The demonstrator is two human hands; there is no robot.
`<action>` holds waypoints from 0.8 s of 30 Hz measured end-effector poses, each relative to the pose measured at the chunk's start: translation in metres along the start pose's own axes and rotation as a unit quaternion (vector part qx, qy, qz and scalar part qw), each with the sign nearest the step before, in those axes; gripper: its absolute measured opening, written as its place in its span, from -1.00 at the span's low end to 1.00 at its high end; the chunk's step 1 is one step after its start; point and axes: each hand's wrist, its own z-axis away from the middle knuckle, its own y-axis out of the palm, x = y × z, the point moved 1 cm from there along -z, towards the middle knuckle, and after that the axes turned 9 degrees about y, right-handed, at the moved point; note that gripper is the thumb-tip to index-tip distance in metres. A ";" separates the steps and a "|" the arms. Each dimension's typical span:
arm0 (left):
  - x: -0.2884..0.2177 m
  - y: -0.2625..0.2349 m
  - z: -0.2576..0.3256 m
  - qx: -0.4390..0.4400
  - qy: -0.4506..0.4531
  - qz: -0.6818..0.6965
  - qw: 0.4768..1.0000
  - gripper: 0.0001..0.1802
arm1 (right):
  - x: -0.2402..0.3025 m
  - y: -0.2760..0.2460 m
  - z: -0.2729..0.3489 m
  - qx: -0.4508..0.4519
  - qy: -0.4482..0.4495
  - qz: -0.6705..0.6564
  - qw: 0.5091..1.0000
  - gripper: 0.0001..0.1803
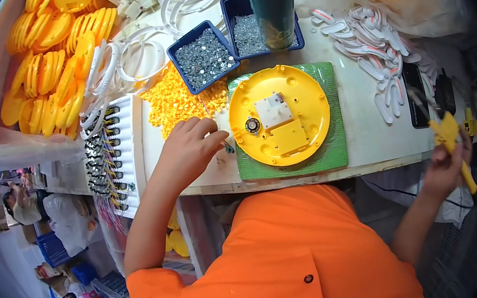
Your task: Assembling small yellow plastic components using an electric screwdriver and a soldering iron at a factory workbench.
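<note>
A round yellow plastic shell (238,98) lies open side up on a green mat (334,110). In it sit a white box-like module (272,111), a yellow rectangular cover (289,137) and a small round speaker (252,125). Just left of the shell, my left hand (191,149) is closed in a pinch, with a small dark green part (229,148) on thin wires at its fingertips. My right hand (445,170), past the table's right front edge, is wrapped around a yellow-handled tool (448,132); its exact kind is unclear.
Two blue bins of small metal screws (203,58) stand behind a heap of small yellow pieces (165,98). A dark green column (275,7) rises at the back. White strips (379,60) and a phone (415,94) lie right; wired parts (106,159) and yellow discs (56,70) are left.
</note>
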 end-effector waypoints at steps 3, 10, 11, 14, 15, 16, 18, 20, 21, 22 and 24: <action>0.003 0.009 -0.002 0.016 0.031 0.003 0.999 -0.83 | -0.003 0.060 0.040 0.070 0.092 -0.088 0.989 -0.50; -0.016 -0.007 0.013 -0.053 0.008 -0.055 0.997 -0.75 | 0.001 0.116 0.089 0.213 0.105 0.089 0.967 -0.47; -0.019 -0.008 0.015 -0.070 0.000 -0.080 0.994 -0.74 | 0.001 0.119 0.093 0.234 0.109 0.085 0.962 -0.48; -0.027 -0.008 0.020 -0.086 -0.024 -0.092 0.992 -0.79 | 0.003 0.126 0.108 0.255 0.126 0.149 0.947 -0.46; -0.031 -0.008 0.020 -0.096 -0.041 -0.095 0.990 -0.80 | -0.002 0.124 0.109 0.291 0.105 0.152 0.939 -0.49; -0.034 -0.011 0.021 -0.099 -0.043 -0.090 0.990 -0.80 | -0.007 0.123 0.109 0.320 0.065 0.165 0.931 -0.50; -0.035 -0.018 0.026 -0.147 -0.095 -0.062 0.983 -0.81 | -0.014 0.123 0.108 0.365 -0.008 0.199 0.909 -0.51; -0.033 -0.015 0.026 -0.195 -0.134 0.000 0.972 -0.82 | -0.016 0.130 0.109 0.370 -0.023 0.200 0.907 -0.52; -0.032 -0.014 0.028 -0.239 -0.172 0.055 0.954 -0.83 | -0.017 0.132 0.110 0.375 -0.039 0.193 0.906 -0.52; -0.033 -0.012 0.026 -0.257 -0.196 0.144 0.935 -0.84 | -0.022 0.128 0.111 0.381 -0.063 0.223 0.895 -0.53; -0.037 0.013 0.019 -0.325 -0.220 0.334 0.857 -0.86 | -0.021 0.137 0.112 0.392 -0.073 0.224 0.889 -0.53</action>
